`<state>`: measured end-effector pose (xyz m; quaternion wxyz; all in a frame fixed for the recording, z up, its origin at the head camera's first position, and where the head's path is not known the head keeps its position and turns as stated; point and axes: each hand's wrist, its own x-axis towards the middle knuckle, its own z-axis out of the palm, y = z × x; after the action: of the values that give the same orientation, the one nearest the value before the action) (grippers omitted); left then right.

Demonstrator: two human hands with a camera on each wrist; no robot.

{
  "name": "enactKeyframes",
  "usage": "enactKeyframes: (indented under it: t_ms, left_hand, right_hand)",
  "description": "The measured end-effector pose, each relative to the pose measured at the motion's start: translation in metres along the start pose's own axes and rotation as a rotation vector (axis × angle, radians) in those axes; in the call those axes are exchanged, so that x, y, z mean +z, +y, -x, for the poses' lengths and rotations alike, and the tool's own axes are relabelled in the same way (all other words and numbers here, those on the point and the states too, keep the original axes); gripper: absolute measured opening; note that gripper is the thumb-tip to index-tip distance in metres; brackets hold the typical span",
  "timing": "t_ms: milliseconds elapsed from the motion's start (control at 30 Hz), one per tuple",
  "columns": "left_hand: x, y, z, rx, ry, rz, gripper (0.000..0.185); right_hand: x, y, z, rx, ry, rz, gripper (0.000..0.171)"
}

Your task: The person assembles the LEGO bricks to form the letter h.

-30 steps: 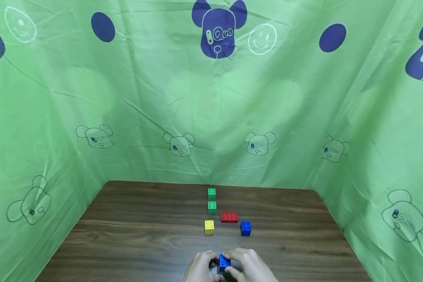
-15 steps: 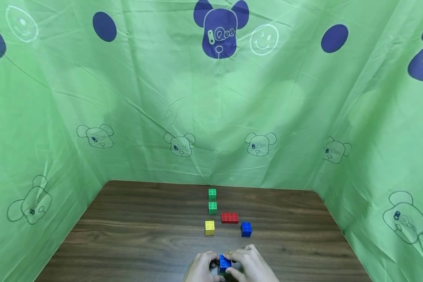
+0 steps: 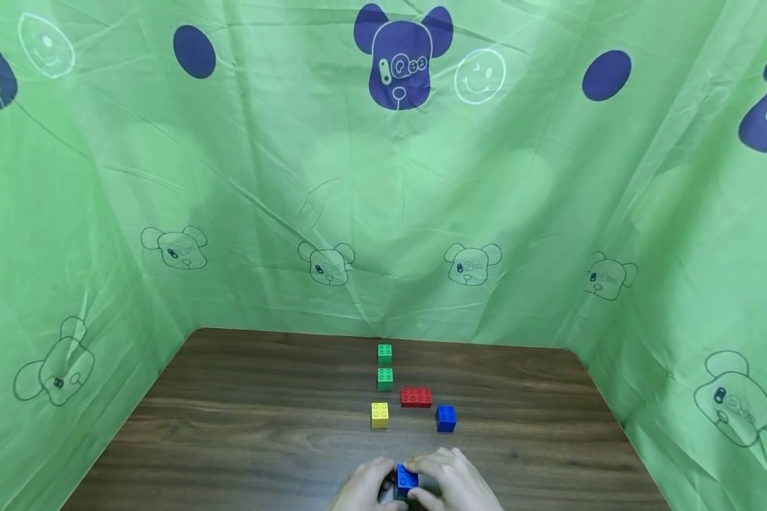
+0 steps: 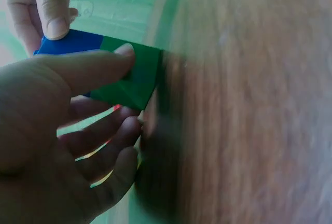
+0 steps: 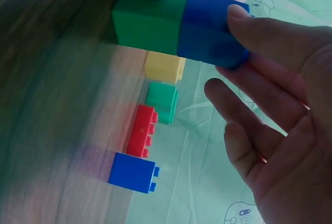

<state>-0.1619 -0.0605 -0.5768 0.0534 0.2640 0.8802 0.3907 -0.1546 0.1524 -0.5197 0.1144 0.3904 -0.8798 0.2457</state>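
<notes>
At the near edge of the head view my two hands meet around a stack of two bricks. The upper one is a blue toy brick [image 3: 406, 480], pressed flush onto a green toy brick [image 5: 148, 24] below it. My left hand [image 3: 364, 486] pinches the green brick, its thumb lying along one side in the left wrist view. With thumb and forefinger, my right hand [image 3: 450, 479] grips the blue brick near its studded end; the other fingers curve loosely away in the right wrist view. The green brick's base is close over the wooden table [image 3: 243, 426].
Beyond the hands stand a yellow brick [image 3: 379, 416], a second blue brick [image 3: 445, 419] and a longer red brick [image 3: 416, 397]. Two green bricks, a nearer one [image 3: 385, 380] and a farther one [image 3: 384, 354], line up behind. A green printed curtain [image 3: 396, 184] encloses the table's back and sides.
The head view has shifted slightly, so the scene sits a little lower. My left hand has edged a little to the left; both hands keep their grip on the stacked bricks.
</notes>
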Motion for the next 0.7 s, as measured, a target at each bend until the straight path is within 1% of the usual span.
enactKeyframes:
  t_ms: [67, 133, 233, 300, 367, 433, 500, 567, 633, 700]
  left_hand:
    - [-0.001, -0.001, 0.001, 0.027, -0.006, 0.026, 0.031]
    - [-0.002, -0.002, 0.001, 0.039, -0.02, 0.068, 0.029]
    - [-0.003, -0.003, 0.001, 0.082, -0.022, 0.064, 0.028]
    - [-0.006, -0.003, 0.002, 0.114, -0.009, 0.046, 0.027]
    - [-0.011, -0.003, 0.004, 0.13, 0.011, 0.032, 0.027]
    - [-0.02, -0.006, 0.008, 0.112, 0.039, 0.038, 0.027]
    - [-0.033, -0.011, 0.014, 0.084, 0.096, 0.03, 0.027]
    - [-0.048, -0.019, 0.023, 0.056, 0.181, 0.004, 0.028]
    - [-0.062, -0.029, 0.033, 0.033, 0.271, -0.033, 0.029]
    - [-0.075, -0.04, 0.043, 0.003, 0.351, -0.067, 0.032]
  right_hand:
    - [0.0, 0.0, 0.002, 0.0, 0.012, 0.003, 0.029]
    - [0.001, -0.001, 0.003, 0.004, 0.017, 0.001, 0.028]
    - [0.001, -0.001, 0.004, 0.024, 0.009, -0.016, 0.027]
    - [0.001, -0.002, 0.004, 0.051, -0.016, -0.044, 0.03]
    - [0.001, -0.003, 0.004, 0.089, -0.038, -0.056, 0.035]
    - [0.001, -0.004, 0.005, 0.133, -0.053, -0.049, 0.041]
    - [0.0, -0.003, 0.006, 0.176, -0.065, -0.029, 0.045]
    - [0.0, 0.0, 0.009, 0.204, -0.069, -0.003, 0.045]
    - [0.0, 0.004, 0.013, 0.205, -0.071, 0.015, 0.044]
    - [0.0, 0.009, 0.019, 0.182, -0.064, 0.039, 0.043]
